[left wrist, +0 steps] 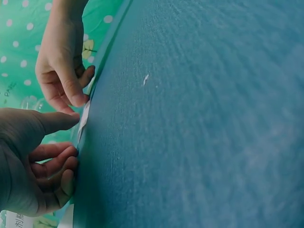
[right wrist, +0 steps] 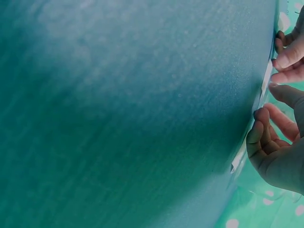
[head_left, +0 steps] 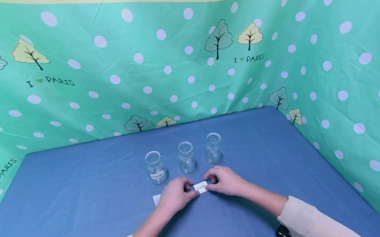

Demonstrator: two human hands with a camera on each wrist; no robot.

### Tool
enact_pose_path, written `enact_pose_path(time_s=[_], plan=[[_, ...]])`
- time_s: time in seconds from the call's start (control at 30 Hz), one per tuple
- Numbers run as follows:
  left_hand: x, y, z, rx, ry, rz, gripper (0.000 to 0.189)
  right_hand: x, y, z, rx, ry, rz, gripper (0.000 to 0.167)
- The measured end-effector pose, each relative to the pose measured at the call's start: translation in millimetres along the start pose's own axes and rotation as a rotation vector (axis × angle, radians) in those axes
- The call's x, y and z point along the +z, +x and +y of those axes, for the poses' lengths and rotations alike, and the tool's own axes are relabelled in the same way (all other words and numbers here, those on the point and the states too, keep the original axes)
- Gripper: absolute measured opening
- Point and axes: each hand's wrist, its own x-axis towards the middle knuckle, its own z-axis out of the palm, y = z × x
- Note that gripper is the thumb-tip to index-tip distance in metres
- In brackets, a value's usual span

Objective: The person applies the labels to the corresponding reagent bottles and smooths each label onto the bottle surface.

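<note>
A single white label (head_left: 200, 187) sits between two hands, its ends held by the curled fingers and thumbs of the left hand (head_left: 175, 195) and right hand (head_left: 226, 181). Uneven pulling could crease it. One paper piece (head_left: 156, 199) lies beside the left hand; beyond both stand three glass jars (head_left: 187, 161), one bearing a tag (head_left: 157, 176).

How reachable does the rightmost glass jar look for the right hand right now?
Probably yes: the jar stands just beyond the right hand, with nothing visible between them, though that hand is touching the white label.
</note>
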Motion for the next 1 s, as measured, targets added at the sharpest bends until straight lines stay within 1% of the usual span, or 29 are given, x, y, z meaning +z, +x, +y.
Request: enact_pose_path(time_s=[0.27,0.5,0.77,1.0], plan=[[1.7,0.7,0.0,-0.011,0.034,-0.007,0.029,-2.4,-0.7,0.2,-0.001,-0.034,-0.024,0.028],[2.2,0.4,0.1,-0.018,0.051,0.001,0.027,-2.8,0.3,-0.5,0.000,-0.039,-0.053,0.030],[2.8,0.2,0.1,-0.034,0.064,-0.001,0.025,-4.3,2.2,-3.2,0.009,-0.039,-0.093,0.023],[3.5,0.8,-0.1,-0.034,0.074,-0.001,0.024,-4.8,2.2,-3.7,0.006,-0.046,-0.093,0.020]])
